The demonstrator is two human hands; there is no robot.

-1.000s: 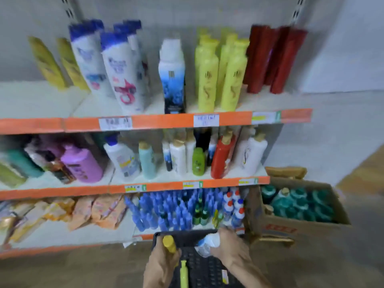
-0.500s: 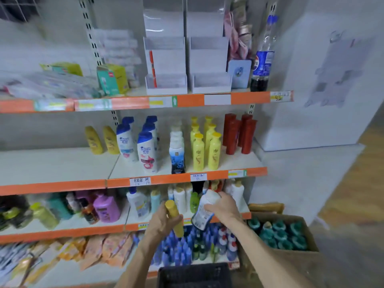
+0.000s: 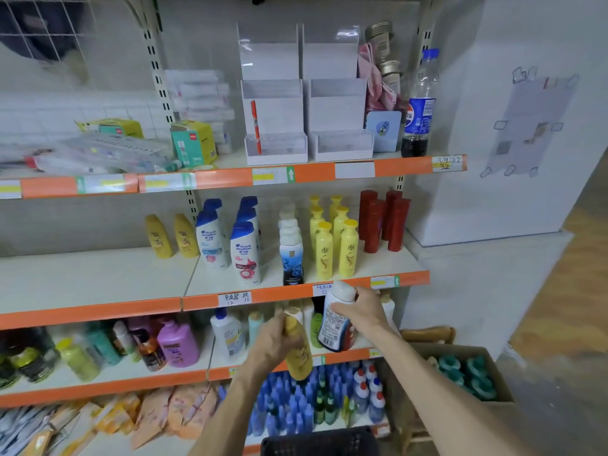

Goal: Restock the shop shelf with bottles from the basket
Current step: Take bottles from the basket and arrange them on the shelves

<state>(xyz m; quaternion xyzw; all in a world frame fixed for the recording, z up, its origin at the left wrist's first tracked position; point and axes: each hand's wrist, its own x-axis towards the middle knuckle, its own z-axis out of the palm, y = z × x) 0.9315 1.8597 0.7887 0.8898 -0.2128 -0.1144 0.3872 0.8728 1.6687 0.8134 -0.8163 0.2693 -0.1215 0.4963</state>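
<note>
- Left hand (image 3: 273, 340) is wrapped round the yellow bottle (image 3: 297, 355), cap up and leaning a bit, out in front of the lower shelf (image 3: 131, 382). Right hand (image 3: 365, 307) grips the white bottle (image 3: 337, 319) near its top, just under the orange lip of the shampoo shelf (image 3: 98, 278). Which goes up first, you reckon?
- White one imo. The white-and-blue bottles (image 3: 291, 255) stand pretty much straight above that hand, so it's lift and slide in upright. The yellow pair (image 3: 171, 236) is up and well left of the left hand, so a longer reach. Basket (image 3: 319, 442) sits low at the frame's bottom edge; can't see what's in it.
</note>
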